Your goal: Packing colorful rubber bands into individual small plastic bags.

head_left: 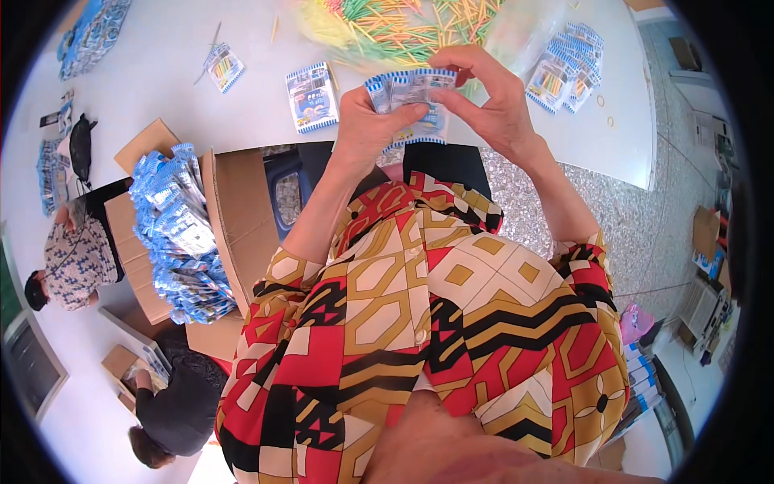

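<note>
In front of me, over the table's near edge, my left hand (pixel 363 129) grips a few flat blue-and-white packets (pixel 419 129) with striped edges, its thumb lying across their front. At their upper right corner my right hand (pixel 496 101) has thumb and bent index finger closed on the edge. How many packets are in the stack I cannot tell. Just left of it a similar packet (pixel 312 98) lies flat on the white table (pixel 242 113). Beyond my hands is a clear plastic bag (pixel 318 28) with a heap of thin pastel sticks (pixel 403 36).
More packets (pixel 564 68) lie at the right, near loose rubber bands (pixel 601 101). A single packet (pixel 224 68) lies farther left. An open cardboard box (pixel 242 194) at my left is full of packets (pixel 181 234). Two other people (pixel 81 254) are at the far left.
</note>
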Motion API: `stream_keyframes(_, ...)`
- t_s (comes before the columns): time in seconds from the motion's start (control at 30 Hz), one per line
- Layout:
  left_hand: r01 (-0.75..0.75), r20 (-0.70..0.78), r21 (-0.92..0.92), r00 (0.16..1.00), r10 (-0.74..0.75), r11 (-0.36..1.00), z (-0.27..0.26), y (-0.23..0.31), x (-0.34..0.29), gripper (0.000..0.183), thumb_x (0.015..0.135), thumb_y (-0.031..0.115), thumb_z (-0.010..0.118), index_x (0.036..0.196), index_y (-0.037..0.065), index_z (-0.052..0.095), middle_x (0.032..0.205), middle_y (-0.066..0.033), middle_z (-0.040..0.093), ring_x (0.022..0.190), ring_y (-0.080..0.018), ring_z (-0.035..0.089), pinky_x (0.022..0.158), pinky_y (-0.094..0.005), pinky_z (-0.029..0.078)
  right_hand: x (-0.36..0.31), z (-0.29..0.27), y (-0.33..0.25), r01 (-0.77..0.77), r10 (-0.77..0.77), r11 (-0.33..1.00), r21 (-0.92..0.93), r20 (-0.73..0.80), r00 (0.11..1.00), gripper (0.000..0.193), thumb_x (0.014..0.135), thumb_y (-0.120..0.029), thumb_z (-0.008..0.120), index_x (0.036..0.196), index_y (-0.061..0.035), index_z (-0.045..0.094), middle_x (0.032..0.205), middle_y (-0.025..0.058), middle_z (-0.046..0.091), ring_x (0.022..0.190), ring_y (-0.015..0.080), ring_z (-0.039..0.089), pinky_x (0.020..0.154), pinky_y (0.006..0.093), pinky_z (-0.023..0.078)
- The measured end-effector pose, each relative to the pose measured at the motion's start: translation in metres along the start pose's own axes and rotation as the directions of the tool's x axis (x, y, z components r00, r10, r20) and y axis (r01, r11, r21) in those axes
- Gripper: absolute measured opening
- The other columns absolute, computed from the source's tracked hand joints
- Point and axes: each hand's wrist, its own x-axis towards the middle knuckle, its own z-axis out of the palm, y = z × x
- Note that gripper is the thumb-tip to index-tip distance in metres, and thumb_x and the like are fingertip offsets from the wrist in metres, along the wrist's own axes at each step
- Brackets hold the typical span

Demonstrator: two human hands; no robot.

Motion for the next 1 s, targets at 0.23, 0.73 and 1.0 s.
stream_keyframes(0.23, -0.083, -0.019, -0.033, 0.996, 0.082, 0.996, 0.001, 0.002, 0.002, 0.021, 0.071, -0.001, 0.070, 0.091, -0.001, 0.063, 0.083, -0.0063, 0.066, 0.069, -0.0099, 0.062, 0.063, -0.0233, 0.052, 0.005, -0.006, -0.006, 0.253, -0.257, 0.930, -0.267, 0.020, 0.966, 0.035, 0.070, -0.004, 0.070, 0.102, -0.0069, 0.059, 0.108, 0.0079, 0.055, 0.094, 0.0236, 0.057, 0.078, 0.0307, 0.047)
stream_keyframes(0.73, -0.122, -0.053, -0.007, 0.991, 0.121, 0.993, 0.002, 0.002, -0.003, 0.020, 0.071, -0.002, 0.070, 0.090, -0.001, 0.063, 0.082, -0.0051, 0.065, 0.069, -0.0083, 0.060, 0.064, -0.0230, 0.052, 0.008, -0.003, -0.007, 0.395, -0.429, 0.809, -0.435, 0.023, 0.903, 0.025, 0.066, -0.001, 0.070, 0.089, -0.0038, 0.061, 0.097, 0.0075, 0.059, 0.087, 0.0245, 0.057, 0.072, 0.0316, 0.048)
stream_keyframes(1.0, -0.111, -0.124, 0.135, 0.984, 0.128, 0.985, -0.006, -0.005, -0.006, 0.016, 0.072, -0.003, 0.068, 0.087, 0.000, 0.063, 0.080, -0.0032, 0.065, 0.069, -0.0069, 0.059, 0.064, -0.0218, 0.050, 0.002, -0.001, -0.012, 0.537, -0.510, 0.718, -0.443, 0.190, 0.839, 0.021, 0.063, -0.002, 0.071, 0.080, -0.0039, 0.059, 0.092, 0.0056, 0.059, 0.075, 0.0215, 0.057, 0.060, 0.0290, 0.048)
